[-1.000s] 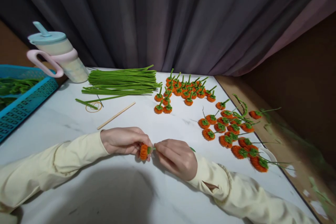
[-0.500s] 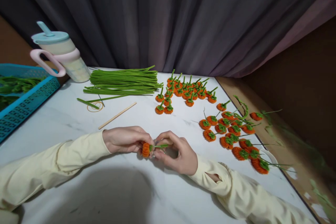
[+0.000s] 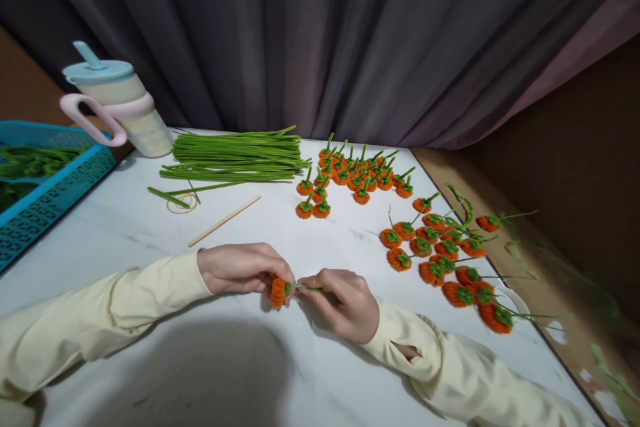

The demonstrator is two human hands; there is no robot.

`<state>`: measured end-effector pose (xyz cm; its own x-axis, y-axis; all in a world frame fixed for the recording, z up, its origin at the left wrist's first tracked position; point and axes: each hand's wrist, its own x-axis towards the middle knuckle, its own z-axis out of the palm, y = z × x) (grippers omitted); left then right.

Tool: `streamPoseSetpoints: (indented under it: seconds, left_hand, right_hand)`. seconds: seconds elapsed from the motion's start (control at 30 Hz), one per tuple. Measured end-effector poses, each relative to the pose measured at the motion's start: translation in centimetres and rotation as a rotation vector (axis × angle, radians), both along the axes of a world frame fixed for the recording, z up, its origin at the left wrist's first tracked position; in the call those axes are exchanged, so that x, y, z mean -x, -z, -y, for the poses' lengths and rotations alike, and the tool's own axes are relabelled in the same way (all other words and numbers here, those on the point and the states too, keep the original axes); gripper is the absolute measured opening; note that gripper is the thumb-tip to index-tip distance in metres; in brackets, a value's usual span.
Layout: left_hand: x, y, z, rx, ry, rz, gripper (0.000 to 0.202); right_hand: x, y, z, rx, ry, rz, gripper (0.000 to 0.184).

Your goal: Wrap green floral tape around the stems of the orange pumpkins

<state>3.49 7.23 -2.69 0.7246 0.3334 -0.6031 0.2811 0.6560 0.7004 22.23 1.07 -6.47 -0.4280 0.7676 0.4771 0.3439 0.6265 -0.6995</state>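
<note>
My left hand [image 3: 247, 268] is closed on a small orange pipe-cleaner pumpkin [image 3: 278, 293] with a green top, held just above the white table. My right hand [image 3: 345, 303] pinches the thin green stem [image 3: 309, 287] that sticks out of the pumpkin's top toward the right. The stem spans the short gap between the two hands. Past my right hand lies a group of finished-looking orange pumpkins [image 3: 421, 245] with thin stems. Farther back stands another cluster of pumpkins [image 3: 342, 177] with thick green stems.
A bundle of green pipe cleaners [image 3: 235, 155] lies at the back. In front are a wooden stick [image 3: 225, 220] and a rubber band [image 3: 181, 203]. A tumbler [image 3: 143, 117] with a pink handle stands back left, beside a blue basket [image 3: 55, 197] of green pieces.
My right hand has shifted slightly right and down along the stem, its fingers closing into a tighter pinch. My left hand still holds the pumpkin in nearly the same place.
</note>
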Motion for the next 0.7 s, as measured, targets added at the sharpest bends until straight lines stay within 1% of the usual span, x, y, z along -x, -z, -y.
streamPoseSetpoints:
  seconds: [0.13,0.23,0.3,0.33,0.37,0.43,0.5,0.53,0.6,0.7]
  left_hand:
    - [-0.1,-0.1,0.2,0.089,-0.012,-0.011,0.013]
    - [-0.1,-0.2,0.3,0.151,-0.018,-0.036,0.015]
    - [-0.2,-0.2,0.4,0.165,-0.012,-0.033,0.016]
    - [-0.2,-0.3,0.4,0.153,-0.008,-0.029,0.016]
    - [-0.2,-0.4,0.5,0.127,-0.001,-0.024,0.016]
    - [-0.2,-0.8,0.5,0.023,0.023,-0.024,0.017]
    - [-0.2,-1.4,0.6,-0.166,0.094,-0.055,0.02]
    - [-0.2,-1.8,0.7,-0.303,0.139,-0.096,0.022]
    - [-0.1,-2.4,1.1,-0.662,0.203,-0.21,0.025]
    - [0.1,-2.7,1.8,-1.272,0.232,-0.312,0.021]
  right_hand:
    - [-0.1,0.4,0.1,-0.35,0.018,0.108,0.014]
    - [-0.3,-0.1,0.0,-0.562,0.006,0.202,0.02]
    - [-0.3,-0.4,0.0,-0.628,0.009,0.22,0.025]
    - [-0.3,-0.5,0.0,-0.635,0.017,0.212,0.026]
    - [-0.3,-0.6,0.0,-0.633,0.024,0.196,0.026]
    - [-0.2,-0.4,0.0,-0.613,0.022,0.159,0.024]
    - [0.0,-0.1,0.0,-0.575,0.026,0.142,0.018]
    - [0.1,0.1,0.0,-0.55,0.036,0.142,0.015]
    - [0.2,0.5,0.0,-0.476,0.061,0.149,0.014]
    - [0.2,0.7,0.0,-0.34,0.074,0.129,0.017]
